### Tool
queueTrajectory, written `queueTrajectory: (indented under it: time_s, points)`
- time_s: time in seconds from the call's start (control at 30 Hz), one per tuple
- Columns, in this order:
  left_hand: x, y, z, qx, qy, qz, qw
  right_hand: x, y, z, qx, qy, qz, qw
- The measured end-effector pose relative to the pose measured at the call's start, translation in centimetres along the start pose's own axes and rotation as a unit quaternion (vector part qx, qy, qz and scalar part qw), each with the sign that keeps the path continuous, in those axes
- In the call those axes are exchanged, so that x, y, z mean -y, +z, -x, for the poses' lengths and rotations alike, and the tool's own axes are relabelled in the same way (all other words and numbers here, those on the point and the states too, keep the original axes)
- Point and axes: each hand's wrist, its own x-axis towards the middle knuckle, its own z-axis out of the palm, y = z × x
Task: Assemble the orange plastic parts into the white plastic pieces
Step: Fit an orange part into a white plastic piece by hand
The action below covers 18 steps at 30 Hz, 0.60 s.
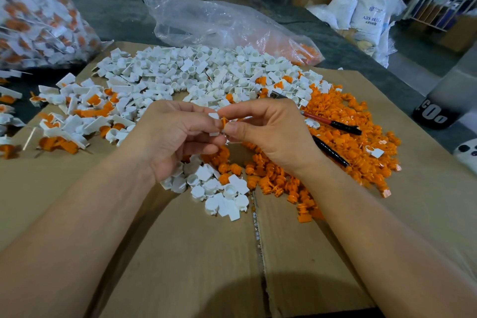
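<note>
As the left hand (178, 134) pinches a white piece (214, 133) steady above the cardboard (180, 253), the right hand (260, 131) pinches an orange part (224, 121) against it, apparently to seat it; heaps of white pieces (196, 72) and orange parts (335, 121) lie within easy reach.

Bare left hand (178, 134) and bare right hand (268, 131), bare forearms (77, 227), short plain fingernails (233, 128)
</note>
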Motion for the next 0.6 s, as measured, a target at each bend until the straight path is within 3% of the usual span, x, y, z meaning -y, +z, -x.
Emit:
queueTrajectory:
  time_s: [0.6]
  points:
    - [0.14, -0.05, -0.15, 0.001, 0.009, 0.013, 1.0, -0.27, 0.11, 0.01, -0.024, -0.011, 0.031, 0.999]
